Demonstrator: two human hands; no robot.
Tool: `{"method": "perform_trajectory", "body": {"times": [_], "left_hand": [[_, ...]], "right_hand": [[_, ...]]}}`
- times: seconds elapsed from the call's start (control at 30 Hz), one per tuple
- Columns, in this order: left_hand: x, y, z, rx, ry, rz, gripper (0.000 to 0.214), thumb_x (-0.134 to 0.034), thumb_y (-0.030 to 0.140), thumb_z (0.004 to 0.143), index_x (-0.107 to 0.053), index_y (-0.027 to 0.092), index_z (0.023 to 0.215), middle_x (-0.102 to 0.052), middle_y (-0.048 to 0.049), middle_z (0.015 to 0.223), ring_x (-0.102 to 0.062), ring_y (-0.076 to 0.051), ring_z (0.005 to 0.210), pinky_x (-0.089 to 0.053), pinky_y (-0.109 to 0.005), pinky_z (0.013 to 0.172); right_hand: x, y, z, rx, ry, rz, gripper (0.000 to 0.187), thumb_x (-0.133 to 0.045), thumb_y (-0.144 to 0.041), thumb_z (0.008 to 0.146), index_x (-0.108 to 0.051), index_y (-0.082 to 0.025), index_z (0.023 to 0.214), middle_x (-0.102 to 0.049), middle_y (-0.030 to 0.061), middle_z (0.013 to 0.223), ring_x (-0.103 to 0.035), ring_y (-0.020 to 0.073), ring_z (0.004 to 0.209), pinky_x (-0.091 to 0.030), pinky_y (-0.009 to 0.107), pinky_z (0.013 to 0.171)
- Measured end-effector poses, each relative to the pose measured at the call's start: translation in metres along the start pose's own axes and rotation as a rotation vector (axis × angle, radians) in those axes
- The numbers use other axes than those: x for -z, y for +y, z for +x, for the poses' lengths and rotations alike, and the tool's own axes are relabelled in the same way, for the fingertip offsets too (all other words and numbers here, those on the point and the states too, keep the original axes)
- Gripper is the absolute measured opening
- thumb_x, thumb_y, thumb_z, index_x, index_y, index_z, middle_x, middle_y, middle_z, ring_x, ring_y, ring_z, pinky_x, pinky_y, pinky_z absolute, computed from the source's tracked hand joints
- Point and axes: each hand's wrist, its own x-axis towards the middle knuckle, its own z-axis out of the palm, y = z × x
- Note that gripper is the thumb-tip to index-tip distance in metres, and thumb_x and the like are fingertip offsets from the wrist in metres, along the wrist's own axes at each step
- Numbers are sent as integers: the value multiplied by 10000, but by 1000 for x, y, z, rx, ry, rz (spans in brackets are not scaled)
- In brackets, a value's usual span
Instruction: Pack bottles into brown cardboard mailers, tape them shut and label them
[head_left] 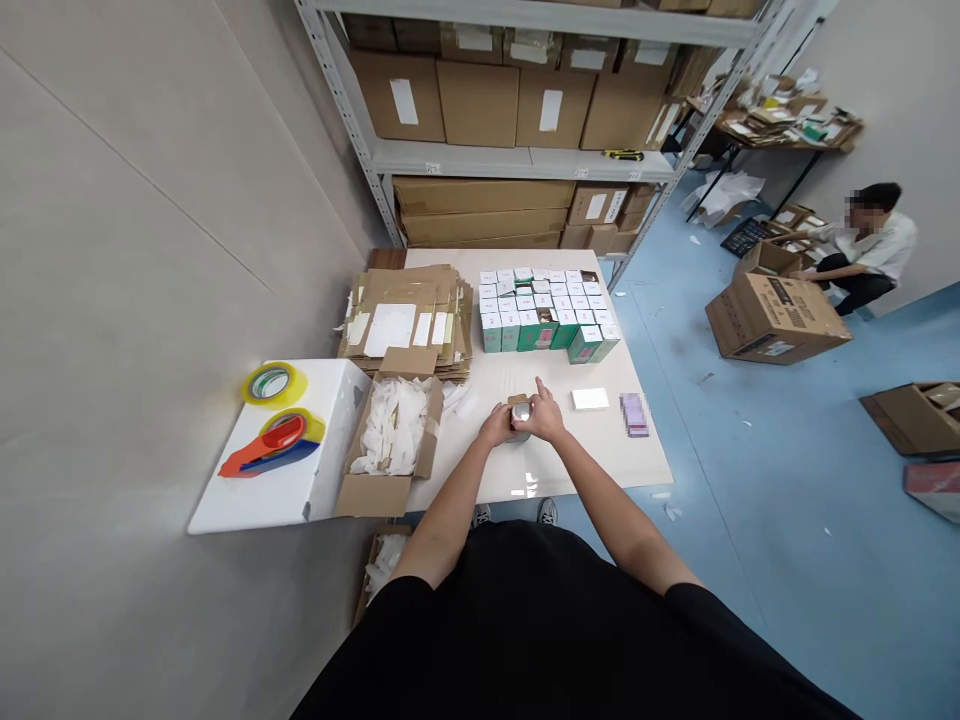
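At the middle of the table's near half, my left hand [495,427] is closed around the side of a small open box [518,399], whose brown inner flap shows. My right hand [546,414] grips a round, silver-topped container [520,411] at the box's mouth, index finger pointing up and away. Whether the container is partly inside the box I cannot tell. Beyond my hands stand rows of small white-and-green boxes [529,328], a few with their tops open. Right of my right hand lie a white rectangular pad [589,399] and a stack of purple cards [634,415].
Flattened cardboard [391,325] and a carton of white packing paper [390,430] sit on the left. Yellow tape [274,384] and an orange tape dispenser [262,450] lie on a white foam block [330,430]. Shelving [480,160] rises behind; a person [862,250] crouches by cartons at right.
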Motion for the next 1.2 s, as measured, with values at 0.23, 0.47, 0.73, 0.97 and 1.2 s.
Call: {"method": "perform_trajectory", "body": {"times": [0.23, 0.47, 0.73, 0.97, 1.2], "left_hand": [[11, 9, -9, 15, -31, -17, 1156, -990, 355, 434, -555, 217, 1496, -500, -188, 1585, -256, -477, 1572, -284, -654, 1224], [68, 108, -17, -298, 89, -344, 921, -866, 519, 728, -511, 269, 1540, -495, -124, 1608, -455, -349, 1488, -415, -486, 1177], [77, 189, -30, -328, 406, -228, 588, -907, 396, 661, -655, 219, 1162, -725, -66, 1147, -683, -246, 1014, -541, -381, 907], [52, 199, -38, -171, 687, -84, 596, -900, 447, 660, -600, 236, 1130, -679, -91, 1169, -624, -319, 1139, -482, -435, 965], [64, 205, -42, -202, 617, -136, 604, -941, 503, 615, -613, 239, 1048, -697, -70, 1040, -663, -294, 994, -504, -422, 904]], "right_hand": [[132, -50, 4, 59, 94, 209, 457, -781, -454, 649, -601, -239, 1010, -703, 12, 913, -649, 229, 817, -489, 325, 720], [210, -81, 7, 281, 94, 378, 413, -781, -450, 665, -618, -220, 967, -678, -2, 856, -612, 191, 781, -461, 291, 685], [208, -101, 4, 239, 280, 345, 450, -765, -588, 683, -587, -232, 894, -683, 7, 839, -624, 198, 780, -454, 299, 701], [190, -114, 4, 6, 478, 226, 512, -732, -713, 711, -502, -270, 826, -598, -2, 671, -616, 239, 696, -421, 315, 645], [204, -97, 10, 123, 219, 553, 548, -782, -692, 714, -593, -247, 971, -699, 27, 875, -655, 241, 868, -513, 352, 773]]}}
